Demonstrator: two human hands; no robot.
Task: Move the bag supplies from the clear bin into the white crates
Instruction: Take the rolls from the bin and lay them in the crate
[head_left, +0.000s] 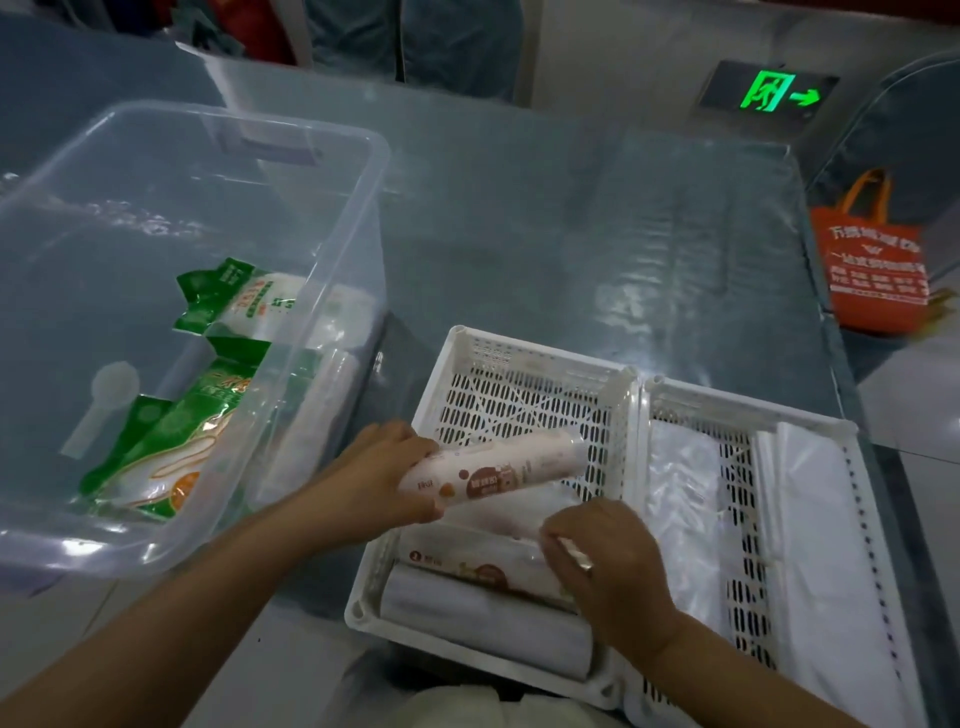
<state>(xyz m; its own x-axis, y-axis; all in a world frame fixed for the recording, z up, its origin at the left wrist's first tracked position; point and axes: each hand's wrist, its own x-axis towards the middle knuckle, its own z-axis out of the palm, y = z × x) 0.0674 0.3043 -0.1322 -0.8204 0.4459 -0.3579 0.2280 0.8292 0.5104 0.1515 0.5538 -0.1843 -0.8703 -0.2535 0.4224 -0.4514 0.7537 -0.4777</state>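
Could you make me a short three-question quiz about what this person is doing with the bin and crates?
1. True or false: the left hand holds a wrapped roll above the left white crate.
2. Which packs remain in the clear bin? A) green packs B) red boxes C) blue bottles
3. Fill in: the right hand rests on rolls lying in the ____ white crate.

Key
1. True.
2. A: green packs lie at the bin's near side.
3. Left; the right white crate holds flat clear bags.
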